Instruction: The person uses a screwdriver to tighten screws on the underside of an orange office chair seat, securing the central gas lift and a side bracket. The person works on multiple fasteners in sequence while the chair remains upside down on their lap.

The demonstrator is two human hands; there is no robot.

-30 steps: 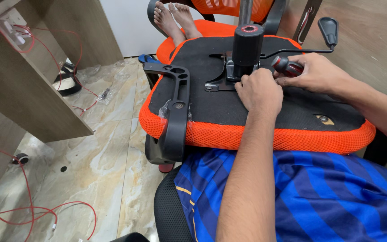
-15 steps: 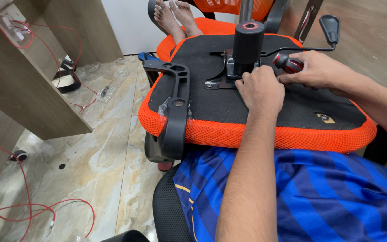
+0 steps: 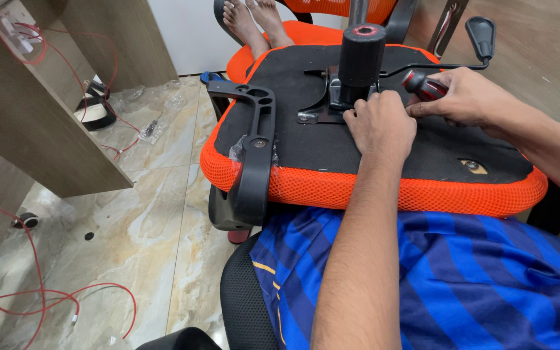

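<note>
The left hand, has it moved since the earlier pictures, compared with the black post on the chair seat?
No. The left hand rests at the foot of the black post, on the metal plate, as in both earlier pictures.

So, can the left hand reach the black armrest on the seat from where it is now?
Probably yes: the left hand rests near the armrest, with only bare black seat underside between them.

Orange mesh-cloth seat edge (image 3: 371, 188), matt black plastic armrest (image 3: 254, 155), glossy marble floor (image 3: 144, 227)
</note>
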